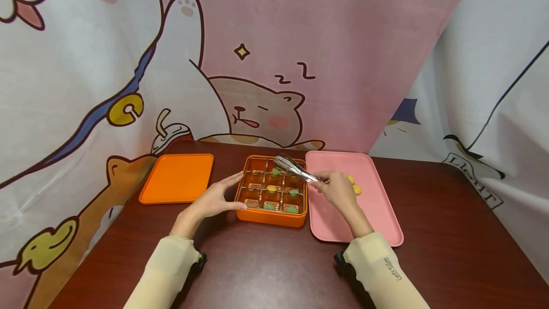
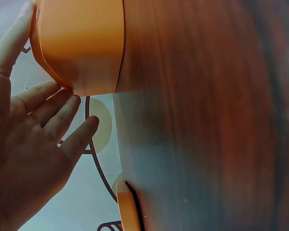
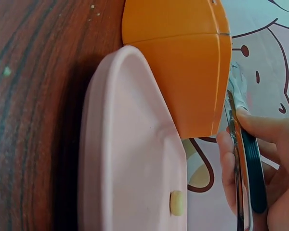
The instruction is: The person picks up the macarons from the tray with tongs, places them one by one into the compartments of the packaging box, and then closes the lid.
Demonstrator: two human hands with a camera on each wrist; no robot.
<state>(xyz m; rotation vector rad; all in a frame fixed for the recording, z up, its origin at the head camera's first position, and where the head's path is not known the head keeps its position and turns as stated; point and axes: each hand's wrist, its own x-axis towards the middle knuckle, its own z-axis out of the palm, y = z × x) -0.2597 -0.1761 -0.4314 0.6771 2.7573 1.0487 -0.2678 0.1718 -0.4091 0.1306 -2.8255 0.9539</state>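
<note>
An orange box (image 1: 271, 219) holds a clear tray divided into small compartments. Several of these contain green pieces (image 1: 291, 209), and a yellow piece (image 1: 271, 188) sits in the middle one. My left hand (image 1: 216, 198) rests against the box's left side, fingers extended and thumb at the front corner; in the left wrist view the fingertips (image 2: 70, 91) touch its edge. With my right hand (image 1: 339, 190) I grip metal tongs (image 1: 302, 174), whose head reaches over the box's far right compartments. Whether the tongs pinch anything cannot be told.
Right of the box lies a pink tray (image 1: 330, 223) bearing yellow pieces (image 1: 357, 189), partly behind my right hand. A flat orange lid (image 1: 177, 178) lies on the dark wooden table (image 1: 270, 266) at the left. Behind the table hangs a printed curtain (image 1: 343, 61).
</note>
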